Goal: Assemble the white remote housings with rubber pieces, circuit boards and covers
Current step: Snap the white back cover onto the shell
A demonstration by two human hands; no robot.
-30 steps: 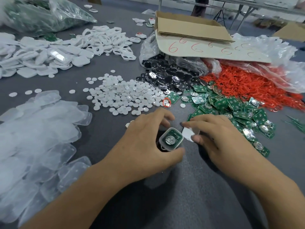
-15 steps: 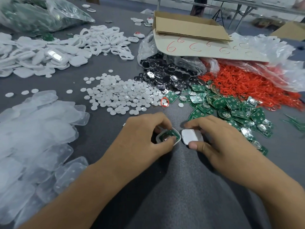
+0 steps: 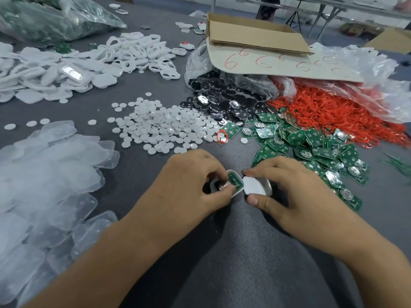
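Note:
My left hand [image 3: 189,185] grips a white remote housing [image 3: 231,185] with a green circuit board [image 3: 235,180] seated inside it, thumb and fingers curled round its edges. Right beside it, my right hand [image 3: 287,192] pinches a white cover [image 3: 255,185] between thumb and forefinger, its edge touching the housing. Both hands work low over the grey table [image 3: 222,252], near its middle.
Green circuit boards [image 3: 311,147] lie in a heap to the right, red rubber rings [image 3: 338,114] behind them. White discs [image 3: 164,130] and black-silver pieces [image 3: 220,101] sit ahead. White housings [image 3: 66,67] are piled far left, clear covers [image 3: 44,174] near left, a cardboard box [image 3: 255,34] at the back.
Both hands lowered the housing toward the table. The right hand brought the white cover up against the housing's right edge.

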